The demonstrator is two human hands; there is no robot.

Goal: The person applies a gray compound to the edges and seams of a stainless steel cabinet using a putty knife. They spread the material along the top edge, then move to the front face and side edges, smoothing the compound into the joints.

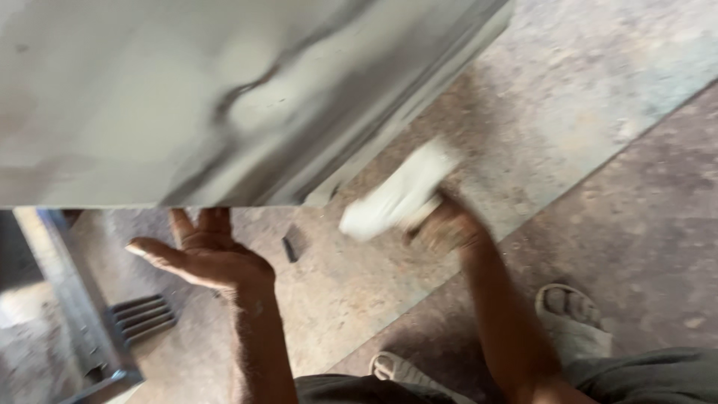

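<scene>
Gripped in the right hand (449, 228) is a pale, whitish cloth or pad (396, 200), bunched in closed fingers and badly blurred, so I cannot tell exactly what it is or how tightly it is held. It sticks out up and to the left of the fist, its far end just under the edge of a big grey metal sheet (224, 97); whether it touches the metal there is not clear.

Left of that grip, well apart from it, the left hand (202, 258) is open with the fingers spread, holding nothing. Its fingertips reach up to the underside of the sheet and seem to touch or prop it, though the contact itself is hidden by the sheet's edge.

Judging from this, the work in hand looks like wiping along the sheet's lower edge. It would go best with the open hand steadying the sheet firmly, the cloth kept folded thick between fingers and metal since such an edge may be sharp, and long even passes.

Below the gripping hand are two feet in pale sandals (572, 318) on a stained concrete floor (598, 112). Further left, beyond the open hand, stands a metal frame (82, 314), and a small dark piece (289, 248) lies on the floor between the hands.

No container shows anywhere here.
</scene>
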